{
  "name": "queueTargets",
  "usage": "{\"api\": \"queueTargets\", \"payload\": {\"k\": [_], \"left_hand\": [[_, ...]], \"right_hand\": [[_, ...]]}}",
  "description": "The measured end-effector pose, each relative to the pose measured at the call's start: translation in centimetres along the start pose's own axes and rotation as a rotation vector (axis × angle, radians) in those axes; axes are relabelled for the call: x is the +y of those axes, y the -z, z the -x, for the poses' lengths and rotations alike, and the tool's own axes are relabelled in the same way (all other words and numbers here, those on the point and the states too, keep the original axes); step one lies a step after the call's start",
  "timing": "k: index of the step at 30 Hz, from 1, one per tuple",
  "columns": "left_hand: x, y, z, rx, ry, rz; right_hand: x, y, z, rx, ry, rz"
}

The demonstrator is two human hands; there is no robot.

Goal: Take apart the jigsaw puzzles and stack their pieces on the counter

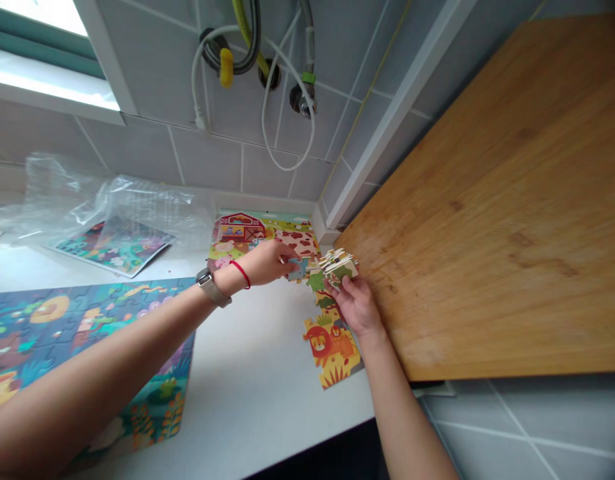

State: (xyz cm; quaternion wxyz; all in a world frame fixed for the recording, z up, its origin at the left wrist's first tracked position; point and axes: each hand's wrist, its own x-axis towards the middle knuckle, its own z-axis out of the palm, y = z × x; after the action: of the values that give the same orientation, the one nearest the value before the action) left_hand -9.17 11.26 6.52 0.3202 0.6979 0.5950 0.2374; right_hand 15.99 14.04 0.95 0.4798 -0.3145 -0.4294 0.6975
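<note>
My left hand (267, 262), with a watch and a red cord at its wrist, reaches over the lower part of a farm jigsaw puzzle (242, 227). Its fingers are closed on a light blue puzzle piece (298, 269); whether this piece lies flat or is lifted, I cannot tell. Close beside it, my right hand (356, 303) grips a stack of puzzle pieces (340, 268), thumb on top. A joined strip with a lion picture (332, 347) runs down the counter below the stack. Part of the farm picture is hidden by my left hand.
A large blue jigsaw puzzle (175, 373) lies on the white counter (237, 380) under my left forearm. Behind are a picture sheet (137, 253) and clear plastic wrapping (142, 200). A wooden panel (487, 220) borders the right; hoses and a white cable (265, 127) hang on the tiled wall.
</note>
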Motion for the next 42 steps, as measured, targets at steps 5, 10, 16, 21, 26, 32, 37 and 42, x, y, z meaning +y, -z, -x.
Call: {"api": "queueTargets", "payload": {"k": [5,10,16,21,26,32,37,42], "left_hand": [[-0.8,-0.2,-0.4,0.057,-0.025,-0.056],[-0.7,-1.7,-0.1,0.006,-0.108,0.022],[-1.6,-1.9,-0.1,-0.081,-0.109,0.013],[-1.4,-0.7,0.5,-0.215,-0.186,0.005],[-0.8,-1.1,0.9,-0.174,-0.154,-0.152],[-0.7,-2.1,0.7,-0.095,-0.169,-0.194],[-0.9,-2.4,0.6,-0.050,-0.186,-0.230],[-1.0,-3.1,0.7,-0.042,-0.191,-0.209]], "right_hand": [[0.2,-1.3,1.0,-0.248,-0.075,0.207],[1.4,-1.6,0.8,-0.307,-0.071,0.359],[2.4,-1.3,0.7,-0.288,0.005,0.459],[2.4,-1.5,0.8,-0.289,0.114,0.575],[2.7,-1.5,0.8,-0.280,0.141,0.600],[3.0,-1.6,0.9,-0.239,0.113,0.563],[2.5,-1.9,1.0,-0.195,0.182,0.589],[2.7,-1.4,0.8,-0.223,0.131,0.616]]}}
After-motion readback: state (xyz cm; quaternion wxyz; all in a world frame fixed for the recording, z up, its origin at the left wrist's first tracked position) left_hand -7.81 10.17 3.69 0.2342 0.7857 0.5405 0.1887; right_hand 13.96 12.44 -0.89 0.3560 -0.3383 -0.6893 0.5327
